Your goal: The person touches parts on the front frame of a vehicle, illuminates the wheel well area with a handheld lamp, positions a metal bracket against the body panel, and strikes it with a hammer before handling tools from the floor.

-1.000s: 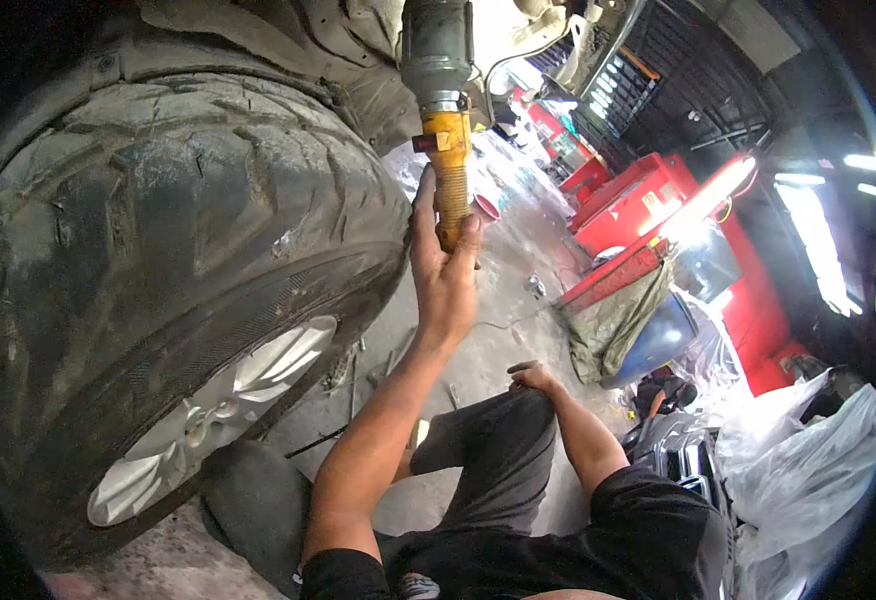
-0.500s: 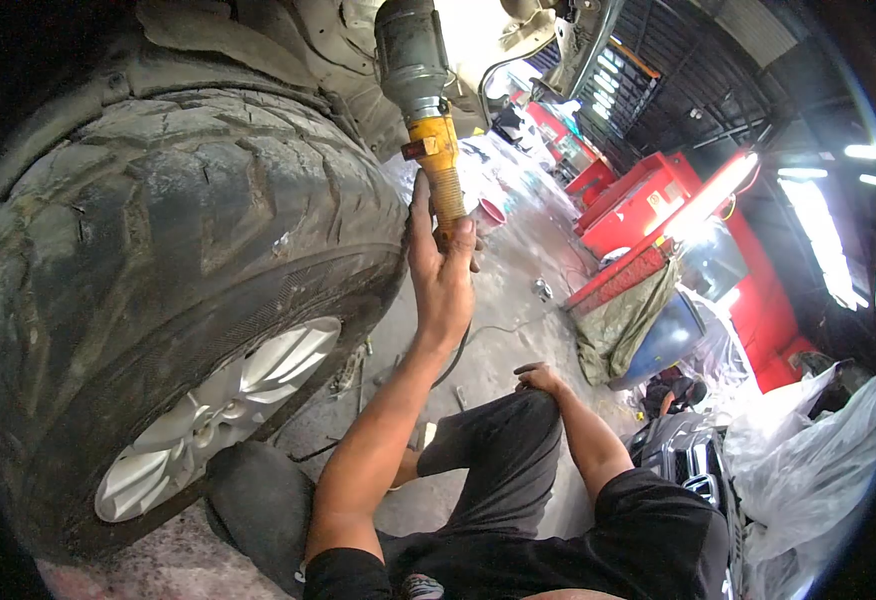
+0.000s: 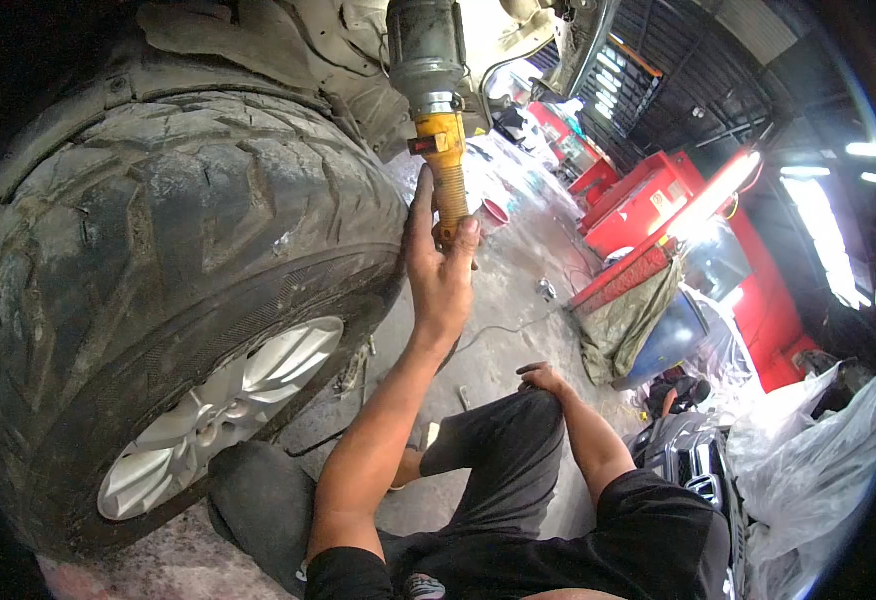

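Observation:
A work lamp (image 3: 447, 180) with a yellow ribbed handle and a grey metal shade is held up in my left hand (image 3: 442, 275). My fingers wrap round the lower handle, and a dark cable hangs by the wrist. The lamp's head is up by the lit, pale underside of the car body (image 3: 358, 60). To the left of this hand is a large worn tyre (image 3: 208, 190), with a silver alloy wheel (image 3: 218, 415) in it. My right hand (image 3: 540, 378) lies over my bent knee (image 3: 518, 420), fingers loosely stretched out, holding nothing.
Red equipment (image 3: 648, 200) stands on the right, with a greenish cloth (image 3: 628, 325) draped beside a blue drum (image 3: 673, 340). Plastic sheeting (image 3: 808, 470) and a car grille (image 3: 693, 465) lie at the lower right. A small red bowl (image 3: 494, 213) sits on the floor.
The lamp's head has shifted slightly to the right in my left hand. My right hand stays on the knee.

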Demonstrator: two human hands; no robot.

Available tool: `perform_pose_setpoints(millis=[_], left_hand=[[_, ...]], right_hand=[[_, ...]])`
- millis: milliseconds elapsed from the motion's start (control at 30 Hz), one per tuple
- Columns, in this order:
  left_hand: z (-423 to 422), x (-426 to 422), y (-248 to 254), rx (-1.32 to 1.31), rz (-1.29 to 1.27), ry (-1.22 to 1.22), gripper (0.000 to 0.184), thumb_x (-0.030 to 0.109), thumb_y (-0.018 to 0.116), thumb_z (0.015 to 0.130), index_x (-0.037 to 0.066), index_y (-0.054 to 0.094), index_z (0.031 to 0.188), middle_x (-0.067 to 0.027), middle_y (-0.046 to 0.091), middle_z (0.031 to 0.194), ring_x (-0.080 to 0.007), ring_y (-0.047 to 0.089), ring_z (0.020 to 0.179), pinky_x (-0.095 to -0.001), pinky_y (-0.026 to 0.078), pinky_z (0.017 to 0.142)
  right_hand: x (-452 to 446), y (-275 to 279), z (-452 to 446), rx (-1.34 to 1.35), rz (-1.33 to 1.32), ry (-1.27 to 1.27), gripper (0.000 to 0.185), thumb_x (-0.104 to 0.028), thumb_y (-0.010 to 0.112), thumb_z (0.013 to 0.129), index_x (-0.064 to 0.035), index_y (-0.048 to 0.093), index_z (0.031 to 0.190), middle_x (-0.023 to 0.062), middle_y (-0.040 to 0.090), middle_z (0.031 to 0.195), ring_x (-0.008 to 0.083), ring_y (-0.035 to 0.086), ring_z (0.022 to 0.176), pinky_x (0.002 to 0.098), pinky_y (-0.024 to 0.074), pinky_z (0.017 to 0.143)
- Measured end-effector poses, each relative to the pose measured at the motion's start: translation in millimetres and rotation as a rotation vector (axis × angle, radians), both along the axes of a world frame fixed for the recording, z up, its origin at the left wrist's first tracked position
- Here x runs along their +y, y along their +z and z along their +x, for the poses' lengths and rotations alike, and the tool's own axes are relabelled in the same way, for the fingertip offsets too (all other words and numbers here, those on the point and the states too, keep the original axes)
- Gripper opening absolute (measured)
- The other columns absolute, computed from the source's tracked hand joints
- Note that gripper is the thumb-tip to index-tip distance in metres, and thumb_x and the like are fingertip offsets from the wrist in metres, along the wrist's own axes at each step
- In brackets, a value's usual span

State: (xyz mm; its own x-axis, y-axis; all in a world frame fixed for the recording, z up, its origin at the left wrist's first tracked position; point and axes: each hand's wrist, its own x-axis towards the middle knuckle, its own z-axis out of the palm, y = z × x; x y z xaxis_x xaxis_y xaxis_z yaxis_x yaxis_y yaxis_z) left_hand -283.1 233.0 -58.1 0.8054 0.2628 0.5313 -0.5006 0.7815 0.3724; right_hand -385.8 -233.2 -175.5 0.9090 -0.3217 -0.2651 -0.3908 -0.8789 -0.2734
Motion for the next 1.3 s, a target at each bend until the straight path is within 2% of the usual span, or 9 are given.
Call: perform_pose_setpoints(millis=[200, 433, 500, 600, 833, 900, 933, 1000, 1300], left_hand=[[1.1, -2.9, 0.0, 0.005, -0.017, -0.005, 0.072, 0.031, 0.061, 0.096, 0.005, 0.025, 0.152, -0.0078, 0.052, 0.116, -0.0118, 0.056, 0.082, -0.023, 0.048, 0.06], [12.0, -11.9, -6.2, -0.019, 0.027, 0.087, 0.075, 0.036, 0.061, 0.095, 0.004, 0.023, 0.152, -0.0068, 0.051, 0.111, -0.0118, 0.055, 0.081, -0.0223, 0.048, 0.059], [12.4, -13.4, -7.2, -0.019, 0.029, 0.083, 0.076, 0.035, 0.062, 0.095, 0.004, 0.023, 0.153, -0.007, 0.05, 0.111, -0.0119, 0.055, 0.081, -0.0225, 0.048, 0.059], [9.3, -12.4, -5.7, -0.02, 0.016, 0.063, 0.075, 0.033, 0.062, 0.096, 0.004, 0.022, 0.153, -0.0074, 0.05, 0.111, -0.0122, 0.055, 0.082, -0.0231, 0.048, 0.06], [5.1, -11.7, -2.2, -0.031, 0.003, 0.05, 0.071, 0.023, 0.06, 0.097, 0.004, 0.02, 0.153, -0.01, 0.049, 0.117, -0.0135, 0.055, 0.083, -0.0259, 0.049, 0.068], [-0.8, -7.0, 2.4, -0.049, -0.053, -0.024, 0.071, 0.021, 0.059, 0.097, 0.003, 0.019, 0.152, -0.0111, 0.048, 0.121, -0.0139, 0.055, 0.086, -0.0272, 0.05, 0.073], [-1.3, -5.8, 2.3, -0.047, -0.052, -0.024, 0.071, 0.021, 0.059, 0.097, 0.003, 0.019, 0.152, -0.0111, 0.048, 0.121, -0.0139, 0.055, 0.086, -0.0272, 0.05, 0.073], [-1.6, -4.1, 0.4, -0.08, -0.003, -0.022, 0.067, 0.008, 0.051, 0.099, 0.0, 0.012, 0.154, -0.0169, 0.039, 0.137, -0.0191, 0.052, 0.111, -0.0313, 0.049, 0.09], [-10.4, -10.0, -3.3, -0.03, 0.046, -0.02, 0.071, 0.015, 0.054, 0.099, 0.002, 0.012, 0.154, -0.0171, 0.041, 0.133, -0.0183, 0.052, 0.104, -0.0321, 0.052, 0.083]], right_hand=[[-1.2, -2.3, 2.5, 0.021, 0.096, -0.171, 0.036, -0.016, 0.062, 0.08, -0.0019, 0.071, 0.111, 0.0154, 0.073, 0.101, 0.0198, 0.072, 0.089, 0.0319, 0.055, 0.086], [-0.8, -1.0, 1.8, 0.035, 0.096, -0.166, 0.037, -0.018, 0.063, 0.078, -0.0051, 0.072, 0.112, 0.0149, 0.073, 0.1, 0.02, 0.07, 0.093, 0.0324, 0.054, 0.087], [-8.1, -6.2, 2.8, -0.01, 0.076, -0.098, 0.034, -0.01, 0.06, 0.082, -0.0003, 0.07, 0.113, 0.0132, 0.074, 0.089, 0.0179, 0.072, 0.081, 0.0303, 0.0558, 0.077], [-15.0, -8.0, 3.8, 0.04, 0.046, -0.074, 0.036, -0.019, 0.063, 0.079, -0.0064, 0.073, 0.11, 0.0139, 0.073, 0.104, 0.0205, 0.07, 0.095, 0.0326, 0.0541, 0.088], [-30.2, -14.1, 0.4, 0.028, -0.022, 0.149, 0.036, -0.017, 0.061, 0.08, -0.0039, 0.072, 0.112, 0.0135, 0.074, 0.092, 0.0196, 0.071, 0.085, 0.0321, 0.0555, 0.081], [-14.8, -6.6, 0.7, -0.003, 0.236, -0.167, 0.037, -0.014, 0.06, 0.081, 0.0, 0.07, 0.113, 0.0152, 0.074, 0.086, 0.0203, 0.072, 0.081, 0.0318, 0.056, 0.078], [-13.8, -5.5, 0.0, -0.001, 0.237, -0.167, 0.037, -0.014, 0.06, 0.081, 0.0, 0.07, 0.113, 0.0152, 0.074, 0.086, 0.0203, 0.072, 0.081, 0.0318, 0.056, 0.078], [-11.5, -6.3, -1.3, -0.026, 0.215, -0.176, 0.037, -0.012, 0.058, 0.081, 0.0025, 0.069, 0.113, 0.0178, 0.073, 0.086, 0.0217, 0.072, 0.081, 0.0321, 0.0562, 0.078], [-8.7, -5.2, 0.9, -0.018, 0.246, -0.18, 0.04, -0.011, 0.056, 0.08, 0.0007, 0.068, 0.116, 0.0168, 0.074, 0.088, 0.0188, 0.071, 0.078, 0.0297, 0.0566, 0.076]])
